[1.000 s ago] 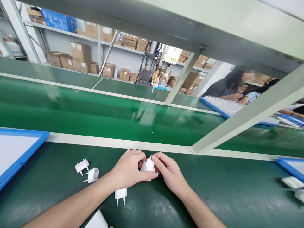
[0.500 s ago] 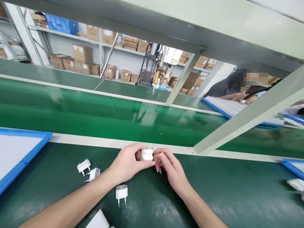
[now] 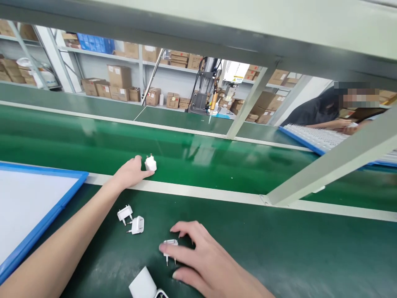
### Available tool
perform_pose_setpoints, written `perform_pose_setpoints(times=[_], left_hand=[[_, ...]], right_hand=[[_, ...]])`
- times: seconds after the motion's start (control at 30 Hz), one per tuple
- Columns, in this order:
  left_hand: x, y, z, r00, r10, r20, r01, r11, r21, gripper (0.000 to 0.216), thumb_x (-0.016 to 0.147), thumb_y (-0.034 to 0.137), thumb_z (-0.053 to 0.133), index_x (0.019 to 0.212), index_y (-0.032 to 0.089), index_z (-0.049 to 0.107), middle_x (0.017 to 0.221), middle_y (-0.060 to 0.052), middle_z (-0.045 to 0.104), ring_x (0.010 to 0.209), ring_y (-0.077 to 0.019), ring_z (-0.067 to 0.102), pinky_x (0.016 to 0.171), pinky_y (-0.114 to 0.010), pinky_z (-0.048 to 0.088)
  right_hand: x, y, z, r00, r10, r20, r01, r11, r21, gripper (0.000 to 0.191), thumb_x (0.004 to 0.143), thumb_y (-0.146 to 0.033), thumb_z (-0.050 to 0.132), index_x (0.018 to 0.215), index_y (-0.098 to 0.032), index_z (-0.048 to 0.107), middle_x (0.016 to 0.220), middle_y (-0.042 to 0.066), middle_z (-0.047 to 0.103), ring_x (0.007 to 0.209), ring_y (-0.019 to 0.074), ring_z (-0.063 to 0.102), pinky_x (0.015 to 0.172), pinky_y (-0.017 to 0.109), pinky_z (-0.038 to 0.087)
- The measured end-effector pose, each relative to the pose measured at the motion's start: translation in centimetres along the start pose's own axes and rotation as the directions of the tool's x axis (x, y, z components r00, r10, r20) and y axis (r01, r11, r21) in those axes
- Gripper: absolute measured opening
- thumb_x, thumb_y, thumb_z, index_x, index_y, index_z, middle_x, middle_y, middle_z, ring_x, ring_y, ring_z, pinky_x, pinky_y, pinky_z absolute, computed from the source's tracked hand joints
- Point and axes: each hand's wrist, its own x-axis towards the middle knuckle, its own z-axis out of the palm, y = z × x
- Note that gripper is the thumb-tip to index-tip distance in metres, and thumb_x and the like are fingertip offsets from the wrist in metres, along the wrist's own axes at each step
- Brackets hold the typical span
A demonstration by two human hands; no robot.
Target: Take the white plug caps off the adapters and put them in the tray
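My left hand (image 3: 130, 174) reaches out over the pale rail (image 3: 217, 193) onto the green conveyor belt (image 3: 77, 140). Its fingertips pinch a small white charger (image 3: 150, 164), which stands on the belt with its pins up. My right hand (image 3: 198, 258) lies low over the dark green bench. Its fingers are spread, and the index fingertip rests on a white two-pin plug piece (image 3: 169, 243). Two more white plug pieces (image 3: 125, 213) (image 3: 137, 224) lie on the bench between my arms.
A blue-framed white tray (image 3: 62, 198) sits at the left. A white block (image 3: 143, 284) lies at the bottom edge. A slanted metal strut (image 3: 328, 167) crosses the right side. Across the belt, people work at a blue tray of white parts (image 3: 319, 140); shelves of cartons stand behind.
My left hand carried the charger away from my right hand, forward and left onto the belt. My right hand let go of it and dropped onto the plug piece on the bench.
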Motion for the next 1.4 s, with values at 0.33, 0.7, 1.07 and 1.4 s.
perform_pose_setpoints(times=[0.33,0.7,1.07,1.4], left_hand=[[-11.4,8.3,-6.6,0.485,0.692,0.535,-0.526,0.719,-0.455,0.043,0.059,0.033,0.090,0.098,0.038,0.074,0.091,0.004,0.070,0.078,-0.0211,0.067,0.061,-0.028,0.047],[-14.3,11.1,1.9,0.528,0.556,0.642,-0.733,0.681,0.013,0.038,0.058,0.019,0.090,0.066,0.022,0.053,0.080,-0.006,0.069,0.067,-0.0276,0.068,0.052,-0.032,0.040],[-11.1,9.1,-3.9,0.556,0.402,0.727,-0.605,0.796,0.023,0.079,0.055,0.054,0.088,0.123,0.028,0.058,0.111,-0.005,0.067,0.093,-0.0283,0.066,0.063,-0.029,0.043],[-11.1,9.9,-1.1,0.506,0.448,0.737,-0.576,0.812,-0.097,0.045,0.069,0.035,0.081,0.107,0.025,0.058,0.105,-0.003,0.062,0.084,-0.0238,0.065,0.054,-0.026,0.038]], right_hand=[[0.1,3.3,0.6,0.964,0.097,-0.247,-0.073,0.992,0.105,0.017,0.102,-0.024,0.056,0.116,-0.026,0.064,0.121,0.009,0.063,0.112,0.0242,0.060,0.094,0.040,0.055],[0.2,4.6,0.5,0.738,0.557,-0.381,-0.194,0.716,0.671,0.044,0.085,-0.051,0.075,0.118,-0.023,0.066,0.117,0.008,0.069,0.096,0.0220,0.068,0.091,0.038,0.057],[0.2,5.4,0.1,0.614,0.651,-0.447,-0.099,0.625,0.775,0.033,0.090,-0.051,0.071,0.102,-0.021,0.070,0.109,0.009,0.072,0.086,0.0210,0.071,0.080,0.035,0.061],[0.3,5.4,0.4,0.601,0.632,-0.488,-0.026,0.626,0.779,0.029,0.092,-0.049,0.069,0.099,-0.023,0.059,0.112,0.010,0.075,0.095,0.0257,0.073,0.086,0.045,0.060]])
